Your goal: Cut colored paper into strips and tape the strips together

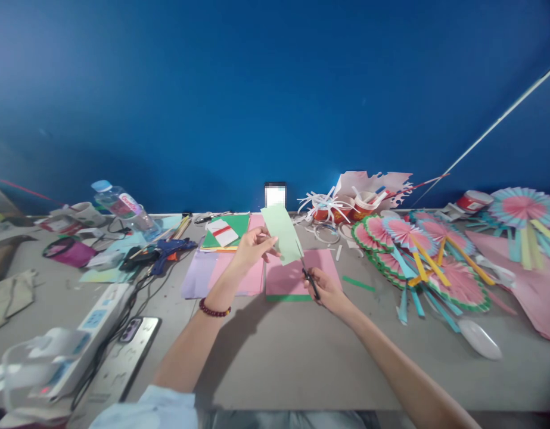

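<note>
A sheet of light green paper [283, 233] is raised above the table, pinched along its left side by my left hand [253, 245]. My right hand [325, 288] grips a pair of black-handled scissors [307, 275], whose blades point up and away along the paper's right edge. Whether the blades are cutting is too small to tell. Below the hands lies a pink sheet [283, 281] with a green strip along its near edge. To the left is a stack of coloured paper [198, 277], with a white and red card [223, 232] on top.
Folded paper fans [409, 232] crowd the right side, near a white spoon [480, 339]. Cups with paper strips [364, 205] stand by the blue wall. On the left are a bottle [125, 205], a blue glue gun [170, 253], a power strip [93, 328] and a phone [127, 357].
</note>
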Demonstrator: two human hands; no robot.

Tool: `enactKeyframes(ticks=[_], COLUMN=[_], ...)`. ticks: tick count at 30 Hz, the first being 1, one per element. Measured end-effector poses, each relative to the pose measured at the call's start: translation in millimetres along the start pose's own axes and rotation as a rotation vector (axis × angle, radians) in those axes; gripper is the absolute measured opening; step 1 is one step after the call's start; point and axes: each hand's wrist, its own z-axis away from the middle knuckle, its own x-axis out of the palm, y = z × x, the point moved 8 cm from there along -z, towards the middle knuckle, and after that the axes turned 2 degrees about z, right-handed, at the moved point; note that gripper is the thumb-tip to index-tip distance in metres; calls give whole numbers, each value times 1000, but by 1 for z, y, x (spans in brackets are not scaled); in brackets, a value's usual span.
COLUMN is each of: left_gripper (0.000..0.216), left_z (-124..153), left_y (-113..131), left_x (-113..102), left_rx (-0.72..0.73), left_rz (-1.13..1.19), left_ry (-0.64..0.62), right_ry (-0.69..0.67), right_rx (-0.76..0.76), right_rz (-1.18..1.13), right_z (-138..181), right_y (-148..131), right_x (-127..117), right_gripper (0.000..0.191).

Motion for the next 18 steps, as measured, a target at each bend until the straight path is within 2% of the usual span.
enactKeyframes(ticks=[18], left_gripper=[37], left_z=[-1], left_y=[-2], left_x=[-1], left_rx=[-5], left_rz=[2], left_ry=[-2], right_ry=[20], right_rx=[55], right_rz=[108], right_z=[3], right_y=[-11], right_x=[0], right_gripper=[40])
